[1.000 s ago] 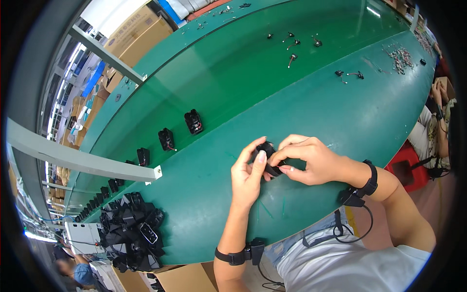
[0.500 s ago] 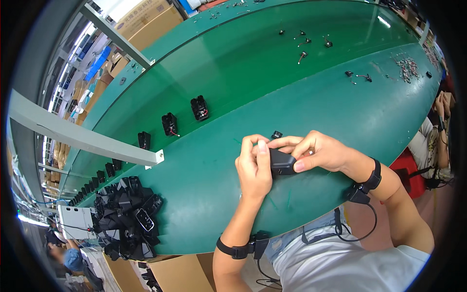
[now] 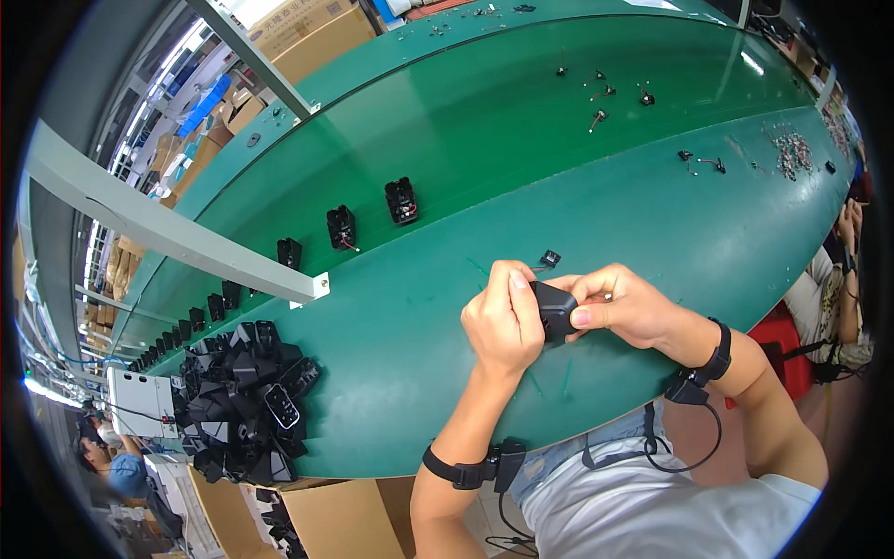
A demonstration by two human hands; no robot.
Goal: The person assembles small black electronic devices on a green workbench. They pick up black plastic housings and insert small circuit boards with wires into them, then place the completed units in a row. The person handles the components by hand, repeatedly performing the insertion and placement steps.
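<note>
Green table [image 3: 400,373] beneath, left hand [image 3: 506,321] wraps and right hand [image 3: 626,306] pinches a black housing [image 3: 556,309]

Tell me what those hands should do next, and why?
Perhaps the left hand should tilt the black plastic housing: its smooth outside faces the camera, and the small black part beyond has a wire leading toward that hand, so tilting might show where it joins.
</note>
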